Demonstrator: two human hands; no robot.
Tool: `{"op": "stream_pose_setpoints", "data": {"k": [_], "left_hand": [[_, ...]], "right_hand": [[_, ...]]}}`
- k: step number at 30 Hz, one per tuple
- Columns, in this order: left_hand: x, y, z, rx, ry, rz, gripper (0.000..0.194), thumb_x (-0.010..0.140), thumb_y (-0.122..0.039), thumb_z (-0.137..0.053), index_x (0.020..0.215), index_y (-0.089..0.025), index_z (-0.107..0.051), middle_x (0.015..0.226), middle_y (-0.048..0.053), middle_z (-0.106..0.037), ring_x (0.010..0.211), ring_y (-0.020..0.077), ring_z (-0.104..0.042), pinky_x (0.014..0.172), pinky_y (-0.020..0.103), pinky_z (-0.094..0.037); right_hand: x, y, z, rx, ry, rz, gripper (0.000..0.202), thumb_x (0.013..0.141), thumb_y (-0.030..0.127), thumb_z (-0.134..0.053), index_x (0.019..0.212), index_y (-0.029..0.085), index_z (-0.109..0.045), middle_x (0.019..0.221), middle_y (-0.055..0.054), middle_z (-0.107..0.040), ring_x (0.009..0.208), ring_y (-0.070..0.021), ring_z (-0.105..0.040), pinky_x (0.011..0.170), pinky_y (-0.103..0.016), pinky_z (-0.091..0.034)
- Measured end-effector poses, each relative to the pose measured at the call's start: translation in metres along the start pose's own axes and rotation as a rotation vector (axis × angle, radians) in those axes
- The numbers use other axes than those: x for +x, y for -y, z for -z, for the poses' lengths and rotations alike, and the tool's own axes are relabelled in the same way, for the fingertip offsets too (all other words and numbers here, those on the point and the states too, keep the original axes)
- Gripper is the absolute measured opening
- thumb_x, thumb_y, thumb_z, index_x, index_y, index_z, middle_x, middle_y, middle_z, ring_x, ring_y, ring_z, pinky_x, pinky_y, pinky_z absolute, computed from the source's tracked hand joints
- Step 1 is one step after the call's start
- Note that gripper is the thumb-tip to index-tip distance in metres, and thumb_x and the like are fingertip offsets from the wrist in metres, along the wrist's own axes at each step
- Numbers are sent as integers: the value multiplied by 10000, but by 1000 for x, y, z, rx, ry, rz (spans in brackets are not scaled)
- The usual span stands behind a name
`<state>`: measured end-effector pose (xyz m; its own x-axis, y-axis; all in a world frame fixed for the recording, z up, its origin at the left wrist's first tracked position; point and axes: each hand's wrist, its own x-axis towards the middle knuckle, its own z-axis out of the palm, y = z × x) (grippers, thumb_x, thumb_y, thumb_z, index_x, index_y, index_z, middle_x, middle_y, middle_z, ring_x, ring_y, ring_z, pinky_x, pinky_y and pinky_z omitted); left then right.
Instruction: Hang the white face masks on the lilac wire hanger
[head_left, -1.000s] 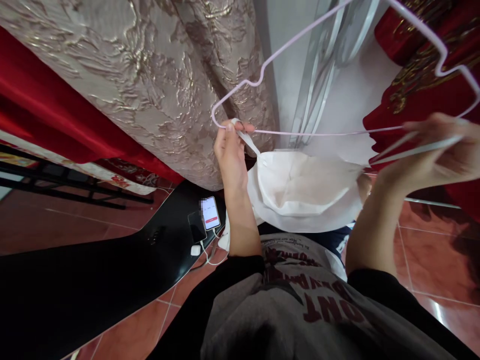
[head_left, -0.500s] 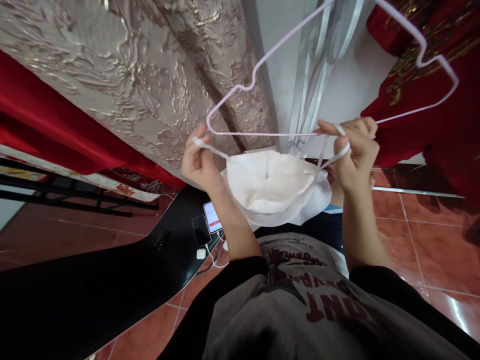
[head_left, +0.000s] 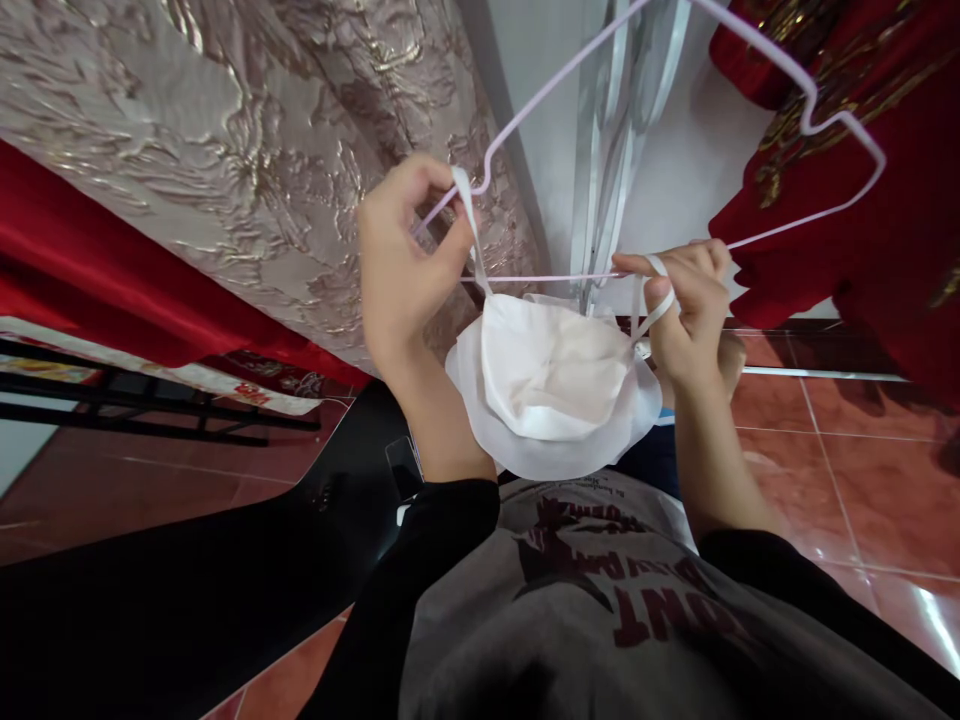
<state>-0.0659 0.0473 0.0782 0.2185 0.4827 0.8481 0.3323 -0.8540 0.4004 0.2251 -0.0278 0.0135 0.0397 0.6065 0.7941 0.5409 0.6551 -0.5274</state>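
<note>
A white garment [head_left: 555,370] with thin straps and a sheer lower layer hangs in front of my lap. Above it is a pale lilac clothes hanger [head_left: 540,108]. My left hand [head_left: 409,255] closes around the hanger's left end, pinching one white strap [head_left: 466,200] beside the shoulder notch; the fingers partly hide that end. My right hand [head_left: 690,310] grips the hanger's lower bar, its index finger and thumb passing through the other strap [head_left: 661,305]. The garment's top edge lies just below the bar.
Textured beige cloth [head_left: 300,120] hangs at the left beside red fabric [head_left: 90,250]. Red clothing with gold trim [head_left: 847,180] hangs at the right. A black bench [head_left: 187,580] stands at my left, with a phone [head_left: 403,468] on it. Red tiles [head_left: 885,470] cover the floor.
My left hand has risen and moved right, bringing its strap up over the hanger's left end to the notch. My right hand and the hanger have shifted slightly left.
</note>
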Motion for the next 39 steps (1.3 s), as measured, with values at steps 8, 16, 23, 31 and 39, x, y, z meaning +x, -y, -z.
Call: {"op": "stream_pose_setpoints", "data": {"k": [8, 16, 23, 31, 39], "left_hand": [[-16, 13, -23, -70, -295, 190, 443, 1055, -640, -808, 923, -222, -738, 861, 21, -650, 781, 203, -604, 740, 343, -484], [-82, 13, -88, -523, -594, 683, 523, 1066, -792, -693, 1046, -270, -688, 846, 15, -730, 784, 180, -687, 805, 371, -590], [-69, -16, -85, -402, -570, 606, 551, 1126, -750, -609, 928, -244, -700, 753, 9, -645, 705, 181, -667, 756, 330, -611], [-72, -15, -79, -414, -588, 524, 548, 1096, -765, -651, 917, -248, -689, 740, 3, -655, 720, 188, -696, 778, 326, -631], [-73, -14, -76, -406, -578, 485, 479, 1155, -656, -629, 904, -251, -678, 724, -2, -642, 685, 177, -678, 723, 313, -608]], "right_hand": [[-4, -3, -6, -87, -10, 36, 568, 1136, 691, -466, 1109, 301, -878, 923, -10, -840, 913, -216, -711, 1059, -530, -436], [-4, 1, -8, -146, 44, 72, 398, 1071, 647, -649, 1225, 333, -840, 1052, -33, -848, 1007, -270, -736, 1107, -612, -478], [-16, -39, 12, -26, -508, 112, 491, 1015, 466, -804, 1489, 358, -742, 1279, -95, -782, 1254, -360, -721, 1150, -595, -530], [18, -99, 89, 97, -400, 139, 275, 1032, 388, -792, 1291, 306, -835, 1088, -28, -770, 1034, -246, -796, 939, -456, -603], [69, -31, 112, -231, -19, -25, 285, 956, 540, -871, 1032, 265, -884, 926, -87, -797, 923, -329, -776, 839, -514, -612]]}}
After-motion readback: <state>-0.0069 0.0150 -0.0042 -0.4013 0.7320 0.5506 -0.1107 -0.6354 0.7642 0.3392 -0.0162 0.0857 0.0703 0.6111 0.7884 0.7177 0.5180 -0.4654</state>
